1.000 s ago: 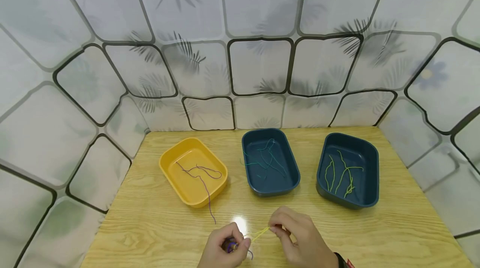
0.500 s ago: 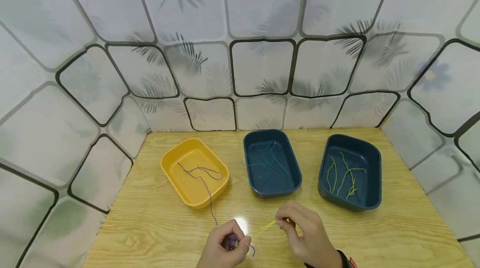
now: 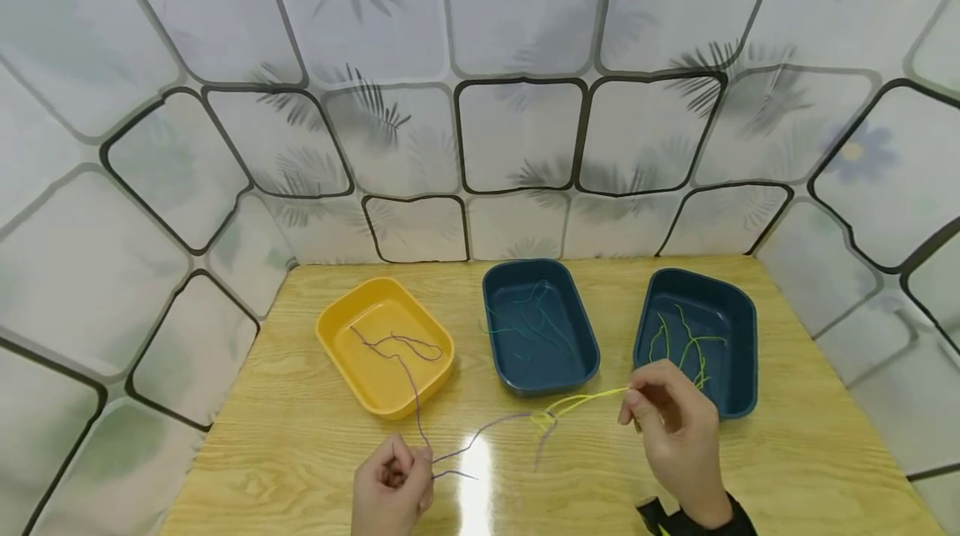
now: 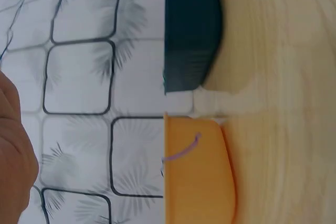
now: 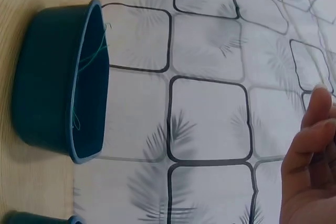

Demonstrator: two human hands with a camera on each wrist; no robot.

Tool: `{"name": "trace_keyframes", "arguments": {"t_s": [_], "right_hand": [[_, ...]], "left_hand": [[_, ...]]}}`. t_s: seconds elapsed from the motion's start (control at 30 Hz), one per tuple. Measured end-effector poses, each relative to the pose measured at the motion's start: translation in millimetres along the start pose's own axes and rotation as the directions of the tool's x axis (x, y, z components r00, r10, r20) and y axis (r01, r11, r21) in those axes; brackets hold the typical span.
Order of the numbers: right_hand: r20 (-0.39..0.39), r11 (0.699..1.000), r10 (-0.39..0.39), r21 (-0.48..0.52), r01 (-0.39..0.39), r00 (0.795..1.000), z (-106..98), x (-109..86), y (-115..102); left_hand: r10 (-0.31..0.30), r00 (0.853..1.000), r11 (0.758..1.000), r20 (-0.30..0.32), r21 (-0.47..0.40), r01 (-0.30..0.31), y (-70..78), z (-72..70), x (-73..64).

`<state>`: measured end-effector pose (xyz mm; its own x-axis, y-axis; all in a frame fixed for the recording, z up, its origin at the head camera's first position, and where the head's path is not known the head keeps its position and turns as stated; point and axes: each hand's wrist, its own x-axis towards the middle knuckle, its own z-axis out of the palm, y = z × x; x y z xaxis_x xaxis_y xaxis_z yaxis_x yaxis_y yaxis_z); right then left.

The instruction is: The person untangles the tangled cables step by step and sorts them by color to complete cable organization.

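Observation:
In the head view my left hand (image 3: 390,486) pinches purple string (image 3: 486,429) between thumb and index finger, and a short purple end sticks out beside it. My right hand (image 3: 678,444) pinches yellow string (image 3: 588,399), raised in front of the right tray. Between the hands the yellow and purple strands meet in a small tangle (image 3: 543,418), with a loose purple tail hanging below. At the edges of the wrist views, only part of the left hand (image 4: 16,161) and of the right hand (image 5: 310,166) shows.
A yellow tray (image 3: 382,311) holds purple string, one end trailing over its front rim toward the left hand. The middle dark blue tray (image 3: 510,290) contains green strings. Yellow-green strings lie in the right dark blue tray (image 3: 731,378). Patterned cloth (image 3: 517,136) surrounds the wooden table (image 3: 285,436).
My hands have moved well apart, the right one up and rightward, the left one leftward. The purple bundle once in the left hand is now drawn out as strands between them.

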<state>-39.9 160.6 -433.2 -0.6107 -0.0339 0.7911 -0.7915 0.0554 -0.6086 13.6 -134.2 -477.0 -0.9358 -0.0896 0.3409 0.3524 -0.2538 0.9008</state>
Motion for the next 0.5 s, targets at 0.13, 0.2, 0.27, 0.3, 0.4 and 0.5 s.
{"name": "trace_keyframes", "arguments": {"t_s": [0.13, 0.2, 0.27, 0.3, 0.4, 0.5], "right_hand": [[0.024, 0.998, 0.020, 0.055, -0.021, 1.000, -5, -2.4, 6], [0.010, 0.996, 0.028, 0.083, -0.029, 1.000, -3, -4.0, 7], [0.014, 0.993, 0.029, 0.110, -0.030, 0.999, 0, -5.0, 7], [0.026, 0.993, 0.031, 0.111, -0.033, 0.999, 3, -5.5, 6], [0.085, 0.996, 0.031, 0.081, -0.038, 0.996, 14, -8.5, 5], [0.122, 0.998, 0.041, 0.043, -0.046, 0.992, 26, -13.2, 3]], "left_hand": [[-0.020, 0.998, 1.000, 0.065, -0.005, 0.020, 1.6, -5.9, 1.1], [-0.021, 0.995, 1.000, 0.099, -0.017, 0.022, 2.1, -4.9, 1.7], [-0.063, 0.993, 0.998, 0.103, -0.005, 0.064, 3.2, -2.5, 1.0], [-0.070, 0.990, 0.998, 0.120, -0.002, 0.070, 3.0, -1.3, 1.1], [-0.110, 0.976, 0.994, 0.187, 0.035, 0.105, 0.9, 4.4, 2.4], [-0.128, 0.949, 0.992, 0.289, 0.056, 0.117, -3.1, 10.4, 5.5]]}}
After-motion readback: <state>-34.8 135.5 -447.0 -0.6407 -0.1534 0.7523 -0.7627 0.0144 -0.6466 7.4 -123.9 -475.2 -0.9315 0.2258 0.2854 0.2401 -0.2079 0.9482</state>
